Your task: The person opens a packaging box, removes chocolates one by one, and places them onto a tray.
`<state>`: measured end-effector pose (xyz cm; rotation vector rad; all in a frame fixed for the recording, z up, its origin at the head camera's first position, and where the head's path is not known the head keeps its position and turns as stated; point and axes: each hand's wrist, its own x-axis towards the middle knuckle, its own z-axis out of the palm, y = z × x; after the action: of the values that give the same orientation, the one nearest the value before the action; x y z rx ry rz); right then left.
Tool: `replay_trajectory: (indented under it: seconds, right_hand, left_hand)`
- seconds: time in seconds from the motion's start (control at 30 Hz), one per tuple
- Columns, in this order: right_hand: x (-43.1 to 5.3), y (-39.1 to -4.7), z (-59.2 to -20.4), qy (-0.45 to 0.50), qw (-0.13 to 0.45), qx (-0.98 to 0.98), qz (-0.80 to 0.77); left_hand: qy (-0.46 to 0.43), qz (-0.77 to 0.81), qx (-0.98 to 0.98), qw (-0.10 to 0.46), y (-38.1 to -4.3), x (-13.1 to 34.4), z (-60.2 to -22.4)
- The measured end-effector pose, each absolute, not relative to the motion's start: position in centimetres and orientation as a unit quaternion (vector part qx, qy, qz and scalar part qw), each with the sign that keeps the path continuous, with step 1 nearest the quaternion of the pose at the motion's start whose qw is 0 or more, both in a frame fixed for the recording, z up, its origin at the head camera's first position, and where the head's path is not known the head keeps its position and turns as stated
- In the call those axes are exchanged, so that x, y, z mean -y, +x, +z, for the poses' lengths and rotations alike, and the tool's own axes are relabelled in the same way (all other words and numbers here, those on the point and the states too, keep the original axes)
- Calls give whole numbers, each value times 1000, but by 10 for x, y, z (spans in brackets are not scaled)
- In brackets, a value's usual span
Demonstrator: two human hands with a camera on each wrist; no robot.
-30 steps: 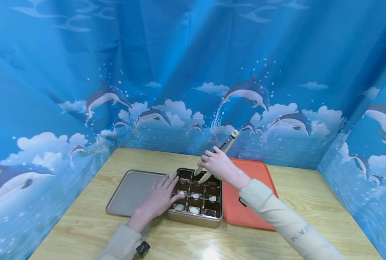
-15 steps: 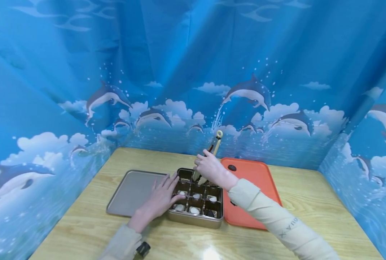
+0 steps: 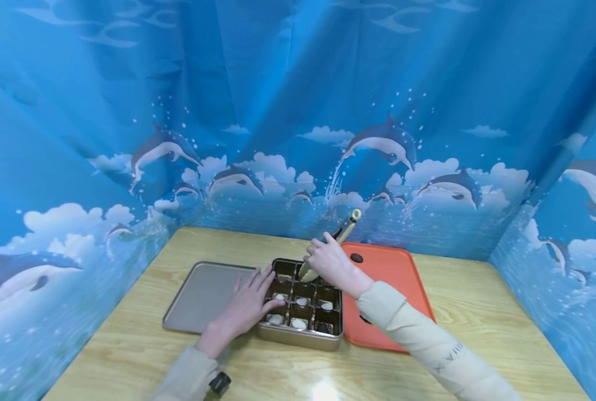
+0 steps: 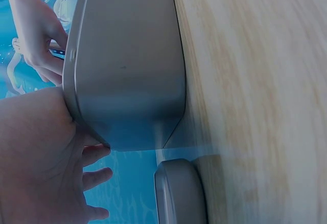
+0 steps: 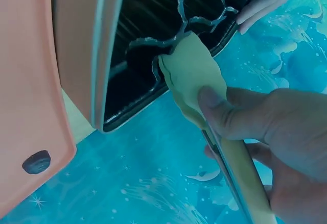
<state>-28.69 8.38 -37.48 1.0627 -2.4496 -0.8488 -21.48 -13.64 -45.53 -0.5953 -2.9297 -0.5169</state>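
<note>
right wrist view: tongs [image 5: 194, 76] cut off | orange tray [image 3: 390, 273]: partly behind sleeve [image 3: 423, 331] | lettering [image 3: 449, 358]: illegible

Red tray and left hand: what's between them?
The box, with the left hand at one side and the red tray at the other; the head view shows it.

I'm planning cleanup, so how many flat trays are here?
2: a gray metal tray, possibly a lid, left of the divided metal box, and an orange tray right of it. The left hand and right sleeve partly hide them; no others show.

Pale-yellow tongs [image 5: 196, 68], brownish-grey tin [image 3: 299, 339], orange-red tray [image 3: 393, 278], blue dolphin-print curtain [image 3: 278, 83], dark, perhaps brown lump [image 3: 356, 258]
</note>
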Motion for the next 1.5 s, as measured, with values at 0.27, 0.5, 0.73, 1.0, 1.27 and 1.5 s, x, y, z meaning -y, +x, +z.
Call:
replay_trajectory:
  seconds: [0.27, 0.5, 0.73, 1.0, 1.27, 1.5]
  right_hand:
    - [-80, -284, -366, 387, 183, 836, -343]
    - [-67, -287, -367, 382, 155, 835, -365]
    - [-64, -289, -378, 387, 145, 843, -344]
    - [-79, -284, -374, 390, 201, 840, -318]
    - [-109, -279, -371, 389, 266, 846, -252]
    - [-134, -276, -380, 389, 281, 860, -174]
  left_hand:
    - [-193, -161, 966, 55, -216, 137, -456]
    - [-195, -158, 967, 51, -215, 137, -456]
    - [-195, -160, 966, 56, -215, 138, -455]
    - [-196, -156, 967, 53, -217, 137, -457]
    - [-199, -165, 964, 60, -218, 136, -458]
    - [-200, -165, 964, 66, -217, 137, -459]
